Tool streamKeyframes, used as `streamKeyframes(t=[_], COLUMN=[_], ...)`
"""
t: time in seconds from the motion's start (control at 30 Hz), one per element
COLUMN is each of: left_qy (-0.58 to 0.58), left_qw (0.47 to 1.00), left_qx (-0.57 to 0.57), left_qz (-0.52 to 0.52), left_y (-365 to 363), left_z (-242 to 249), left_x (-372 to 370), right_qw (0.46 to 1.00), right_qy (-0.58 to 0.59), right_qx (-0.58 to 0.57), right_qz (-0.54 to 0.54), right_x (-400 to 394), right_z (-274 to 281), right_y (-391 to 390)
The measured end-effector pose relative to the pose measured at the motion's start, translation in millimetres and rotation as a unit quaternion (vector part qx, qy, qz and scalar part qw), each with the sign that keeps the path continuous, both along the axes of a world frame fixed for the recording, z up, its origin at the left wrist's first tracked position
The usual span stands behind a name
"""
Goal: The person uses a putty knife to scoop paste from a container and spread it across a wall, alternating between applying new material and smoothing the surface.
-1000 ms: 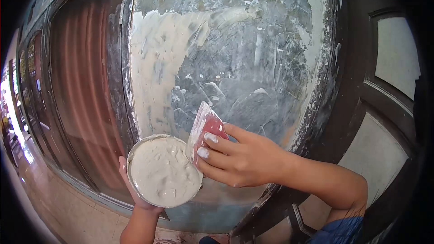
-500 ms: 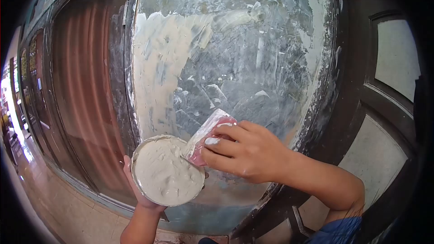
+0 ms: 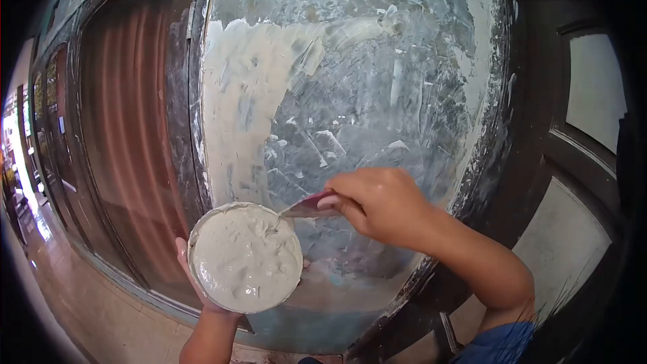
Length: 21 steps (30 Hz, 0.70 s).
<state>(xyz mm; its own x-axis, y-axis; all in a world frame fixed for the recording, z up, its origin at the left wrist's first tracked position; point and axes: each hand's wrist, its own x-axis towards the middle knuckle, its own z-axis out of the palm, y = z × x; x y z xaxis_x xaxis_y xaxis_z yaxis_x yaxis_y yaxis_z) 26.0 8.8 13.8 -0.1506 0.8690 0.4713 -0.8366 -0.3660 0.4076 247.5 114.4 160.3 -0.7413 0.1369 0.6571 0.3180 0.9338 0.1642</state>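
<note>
My left hand (image 3: 193, 275) grips a round tub (image 3: 191, 256) from below and the side, its fingers partly hidden behind it. Pale, creamy putty (image 3: 246, 263) fills the tub almost to the rim, its surface lumpy. My right hand (image 3: 377, 202) is closed on a reddish-pink putty scraper (image 3: 309, 205), seen nearly edge-on. The scraper's tip is at the tub's upper right rim, by the putty. Behind both hands stands a grey wall (image 3: 364, 108), with a cream band of putty (image 3: 236, 87) spread over its left part and rough white patches elsewhere.
On the left, a dark-framed window (image 3: 128, 94) shows a reddish-brown curtain behind it. To the right is a dark wooden door (image 3: 532, 121) with pale panels. A tiled floor (image 3: 114, 317) runs along the lower left.
My right hand has turned the scraper from its broad face to nearly edge-on, and its tip has risen toward the tub's rim. The tub has shifted slightly left.
</note>
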Motion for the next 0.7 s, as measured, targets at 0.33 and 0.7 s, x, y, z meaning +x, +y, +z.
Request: streamKeyframes(t=[0.33, 0.7], left_qy=[0.029, -0.082], left_qw=[0.999, 0.996], left_qx=[0.004, 0.012], left_qz=[0.012, 0.021], left_y=[-2.9, -17.9], left_z=[-20.4, -14.8], left_x=[-37.8, -44.1], right_qw=[0.949, 0.936], right_qy=[0.223, 0.328], right_qx=[-0.215, -0.022], right_qz=[-0.063, -0.125], right_x=[-18.5, -14.2], right_z=[91.5, 146.0], right_y=[44.9, 102.8])
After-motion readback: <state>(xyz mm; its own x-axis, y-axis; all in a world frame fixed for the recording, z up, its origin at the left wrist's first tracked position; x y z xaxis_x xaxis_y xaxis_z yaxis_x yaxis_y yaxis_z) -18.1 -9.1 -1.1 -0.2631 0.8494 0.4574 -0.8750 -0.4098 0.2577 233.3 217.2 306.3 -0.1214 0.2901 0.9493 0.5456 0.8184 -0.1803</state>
